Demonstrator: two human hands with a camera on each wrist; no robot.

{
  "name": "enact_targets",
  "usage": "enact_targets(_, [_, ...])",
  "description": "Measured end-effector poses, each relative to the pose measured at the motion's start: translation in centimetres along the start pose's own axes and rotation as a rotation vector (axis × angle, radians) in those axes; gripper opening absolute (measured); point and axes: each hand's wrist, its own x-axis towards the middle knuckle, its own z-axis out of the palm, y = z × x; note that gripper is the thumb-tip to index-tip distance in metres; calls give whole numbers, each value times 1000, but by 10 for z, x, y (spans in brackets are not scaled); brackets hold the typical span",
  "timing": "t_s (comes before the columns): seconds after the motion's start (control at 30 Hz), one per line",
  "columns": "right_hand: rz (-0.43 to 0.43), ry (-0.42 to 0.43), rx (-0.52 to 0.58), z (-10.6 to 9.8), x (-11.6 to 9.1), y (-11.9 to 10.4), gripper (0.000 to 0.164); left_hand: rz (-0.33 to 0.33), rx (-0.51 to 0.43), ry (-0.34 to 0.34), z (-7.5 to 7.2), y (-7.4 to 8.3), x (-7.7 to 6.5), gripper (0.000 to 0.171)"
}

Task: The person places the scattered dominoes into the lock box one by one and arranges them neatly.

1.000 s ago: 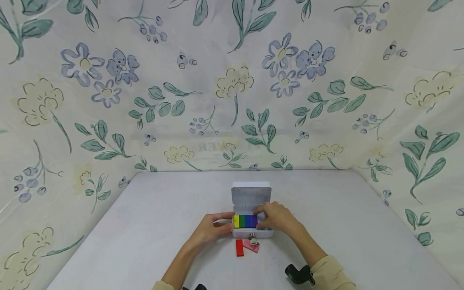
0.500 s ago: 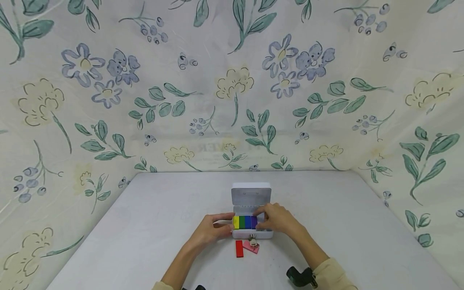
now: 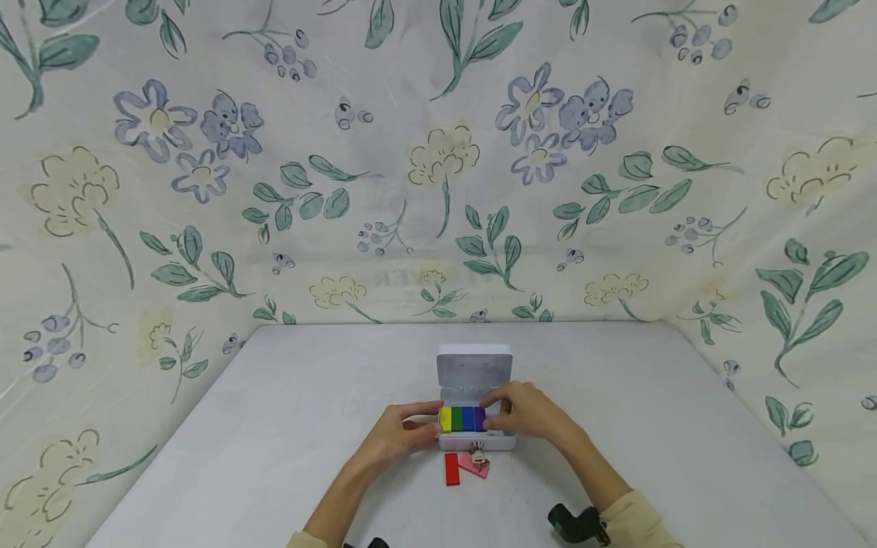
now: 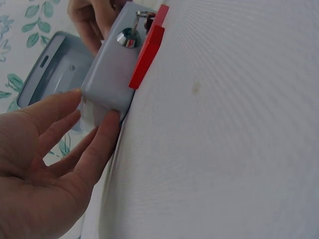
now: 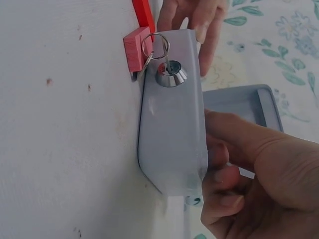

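Observation:
A small grey-white cash box [image 3: 454,442] stands on the table with its lid [image 3: 474,371] raised. Inside lie a yellow block [image 3: 446,419], a green block [image 3: 457,419], a blue block [image 3: 468,418] and a purple block [image 3: 479,418], side by side. My left hand [image 3: 393,434] holds the left end of the box between thumb and fingers. My right hand [image 3: 530,411] reaches into the box's right side, thumb and forefinger at the purple block's two ends; their exact contact is partly hidden. In the right wrist view, the right fingers [image 5: 224,179] are curled at the box rim.
In front of the box lie a red block [image 3: 452,469] and a pink block [image 3: 475,466]. A key on a ring sits in the box's lock [image 5: 172,74]. The white table [image 3: 308,380] meets flower-patterned cloth [image 3: 384,213] at its back and sides.
The right hand's thumb has shifted slightly at the purple block, and the right forearm has moved a little to the right. My left hand and the blocks stay in place.

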Motion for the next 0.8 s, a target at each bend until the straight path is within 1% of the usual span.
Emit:
enact_targets(0.13, [-23,-4,32,-4,-1,1,31,2,10,4,0,1,0,47])
enact_targets(0.4, [-38,17,71,-12,-6,4,33,4,21,11,0,-1,0,47])
enact_targets(0.63, [-63,13,112,-18,-13,9,42,8,3,-1,0,-1,0,48])
enact_targets(0.73, [-44,14,112,-18,-15,10,47,9,7,0,-1,-1,1,47])
enact_targets(0.8, [-6,27,104,-18,-16,11,51,12,10,-2,-1,-2,2,47])
